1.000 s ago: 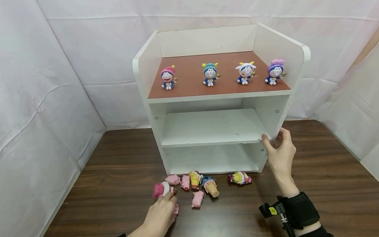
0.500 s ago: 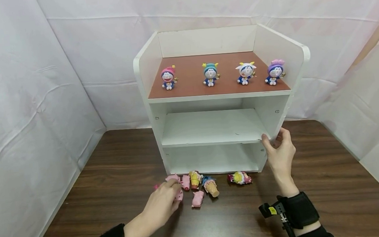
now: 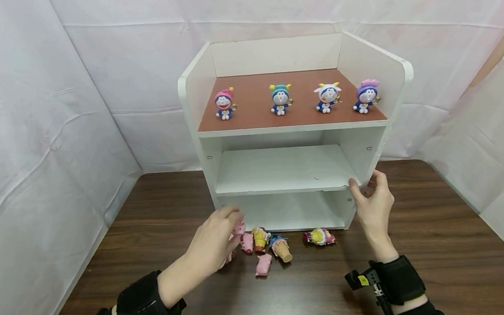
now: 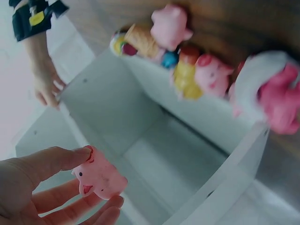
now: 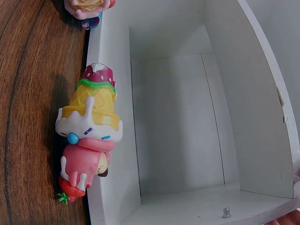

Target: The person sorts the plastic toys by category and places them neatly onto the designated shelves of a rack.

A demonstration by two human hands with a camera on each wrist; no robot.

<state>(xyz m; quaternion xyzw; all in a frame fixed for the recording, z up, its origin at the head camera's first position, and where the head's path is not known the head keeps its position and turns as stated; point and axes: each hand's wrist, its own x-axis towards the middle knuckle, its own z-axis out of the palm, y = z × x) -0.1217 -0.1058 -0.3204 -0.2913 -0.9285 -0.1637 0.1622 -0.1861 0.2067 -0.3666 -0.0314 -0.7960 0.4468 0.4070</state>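
My left hand pinches a small pink pig figurine between thumb and fingers, in front of the lower left of a white shelf unit. In the left wrist view the pig's face, with black eyes and red mouth, is turned to the camera. Low on the shelf unit's right side, my right hand grips the side panel's front edge, thumb in front and fingers behind. Under the left hand on the table lies a larger pink-and-white figurine, mostly hidden in the head view.
Beside it lie pink pigs, one nearer me, a yellow figurine and a cone-shaped one. A yellow ice-cream figurine lies against the shelf's base. Several blue cat figurines stand on the brown top shelf.
My left hand has moved up and away from me, from over the figurines to the shelf's lower left, with the pig in its fingers. The right hand has stayed in place.
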